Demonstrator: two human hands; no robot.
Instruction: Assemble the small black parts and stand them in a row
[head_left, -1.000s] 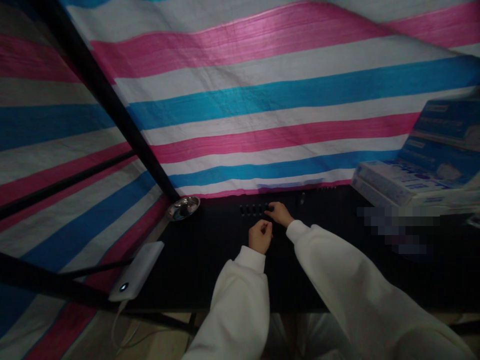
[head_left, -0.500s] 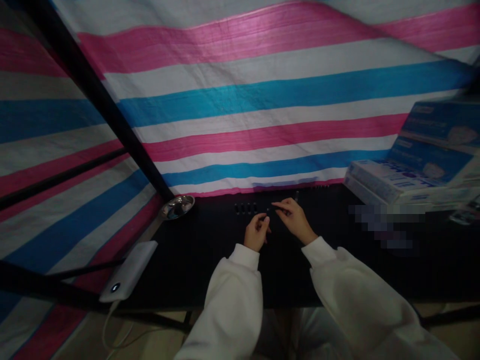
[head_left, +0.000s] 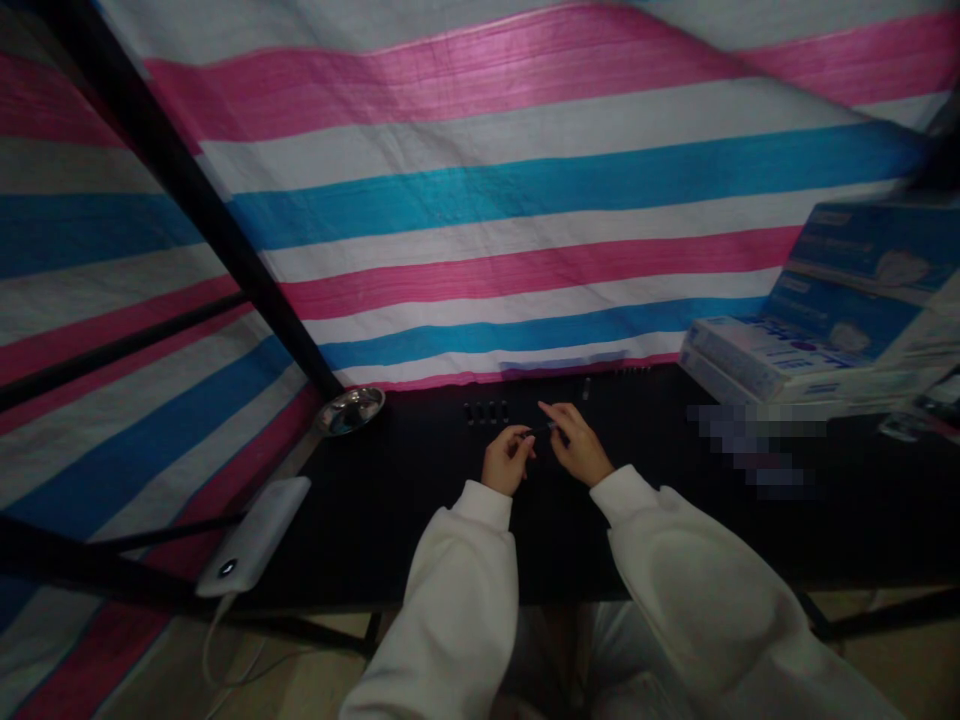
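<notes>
A slim, small dark piece (head_left: 541, 431) spans the gap between my two hands; its kind is too dim to make out. My left hand (head_left: 507, 461) pinches its left end between thumb and fingers. At its right end, my right hand (head_left: 576, 445) has fingertips closed on it, with the index finger stretched out above. Just beyond my left hand, several short dark cylinders (head_left: 491, 412) with lighter ends lie side by side on the black table (head_left: 420, 500). Another small cylindrical piece (head_left: 587, 388) is behind my right hand.
A shiny metal bowl (head_left: 351, 411) sits at the table's back left corner. A white power bank (head_left: 255, 535) with a cable lies at the left edge. Blue and white boxes (head_left: 780, 360) are stacked at right. Tiny pieces (head_left: 634, 371) line the back edge.
My right hand has come down and closer to my left hand, its fingertips now at the dark piece. The piece lies level between both hands. The view has shifted slightly.
</notes>
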